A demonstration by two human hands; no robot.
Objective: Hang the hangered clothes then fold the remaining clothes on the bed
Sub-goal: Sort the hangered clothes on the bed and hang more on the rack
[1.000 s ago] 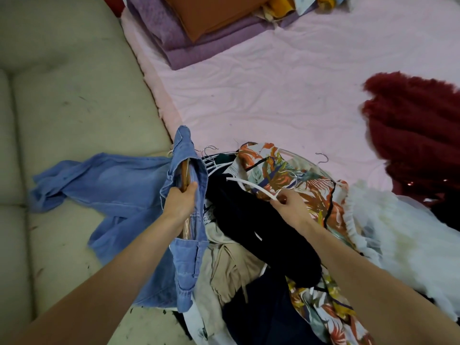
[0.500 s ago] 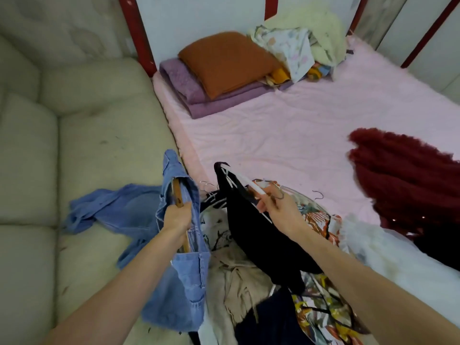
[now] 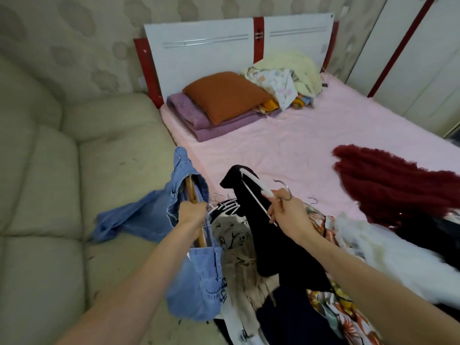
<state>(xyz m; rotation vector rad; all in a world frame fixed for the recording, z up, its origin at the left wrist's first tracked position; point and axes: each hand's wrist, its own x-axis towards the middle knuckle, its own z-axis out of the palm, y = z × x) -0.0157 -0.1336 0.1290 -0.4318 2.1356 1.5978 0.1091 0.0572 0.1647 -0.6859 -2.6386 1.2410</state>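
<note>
My left hand [image 3: 191,214] grips a wooden hanger [image 3: 191,191] that carries a blue denim garment [image 3: 196,277], its sleeve trailing over the sofa. My right hand [image 3: 286,212] holds a white plastic hanger [image 3: 251,179] with a metal hook, and a black garment [image 3: 263,235] hangs from it above the heap. Under both hands lies a pile of clothes [image 3: 239,252] at the near end of the pink bed [image 3: 298,145], with beige, floral and white pieces and several more hanger hooks poking out.
A cream sofa [image 3: 62,183] stands against the bed's left side. At the headboard [image 3: 204,51] lie a purple blanket, an orange pillow [image 3: 224,95] and a bundle of light cloth. A dark red fluffy garment [image 3: 393,180] lies at the right. White wardrobe doors [image 3: 408,58] stand beyond.
My right hand has lifted the white hanger and the black garment up off the pile. My left hand has raised the denim garment slightly. The view has tilted up towards the headboard.
</note>
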